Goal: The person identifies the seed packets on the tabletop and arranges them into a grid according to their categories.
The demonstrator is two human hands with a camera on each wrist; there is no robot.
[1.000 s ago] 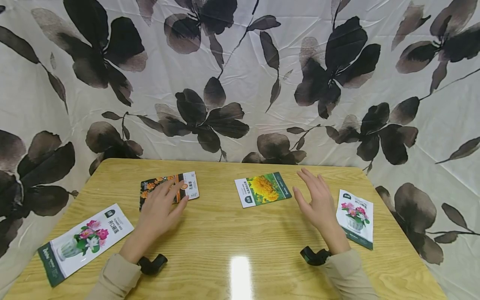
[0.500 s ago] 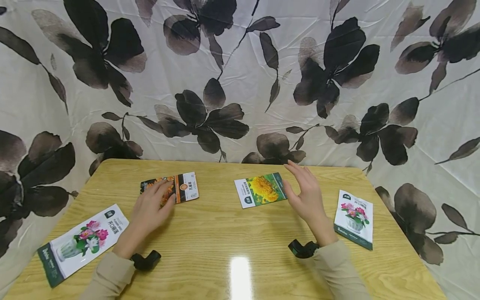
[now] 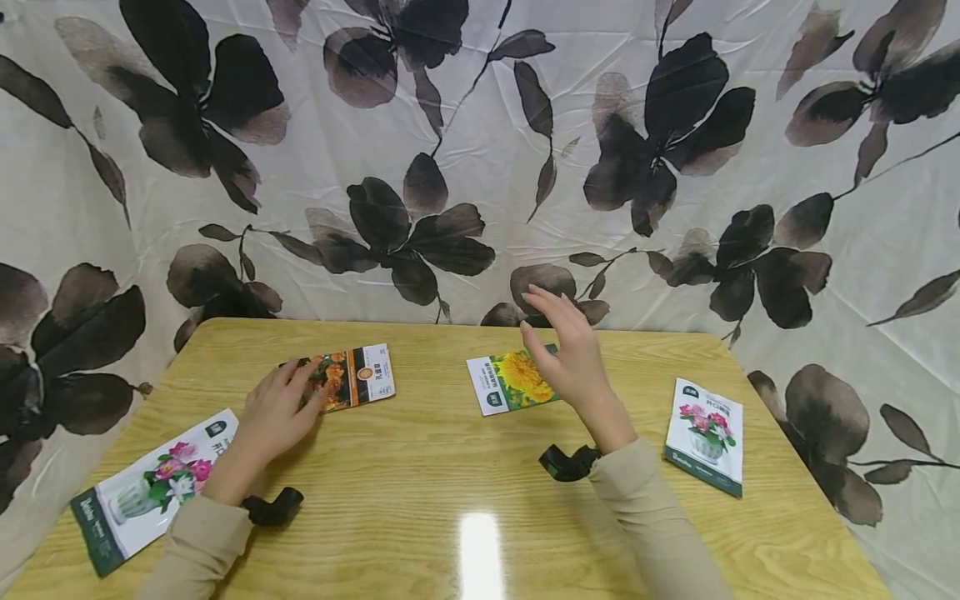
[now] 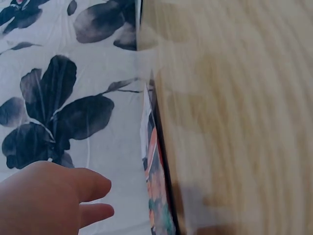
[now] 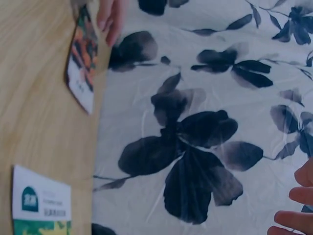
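Observation:
My left hand (image 3: 279, 410) is over the left end of an orange-and-black flower seed packet (image 3: 363, 377), fingers relaxed and overlapping its edge in the head view. The left wrist view shows the same packet (image 4: 157, 188) nearly edge-on, with a gap between it and my fingers (image 4: 95, 183). Raised above the table, my right hand (image 3: 576, 367) has its fingers extended and thumb apart, holding nothing. It covers part of a yellow-flower seed packet (image 3: 517, 379). In the right wrist view the white end of that packet (image 5: 41, 200) shows, away from my right fingers (image 5: 293, 223).
Another seed packet (image 3: 142, 500), with pink flowers, lies at the left, partly under my left forearm. A similar packet (image 3: 705, 437) lies at the right. The wooden table (image 3: 442, 475) ends at a floral cloth (image 3: 517, 167) hanging behind it.
Both hands have moved left. My left hand uncovers more of the orange-flower packet; my right hand now overlaps the yellow-flower packet, having been beside it. The packets stay put.

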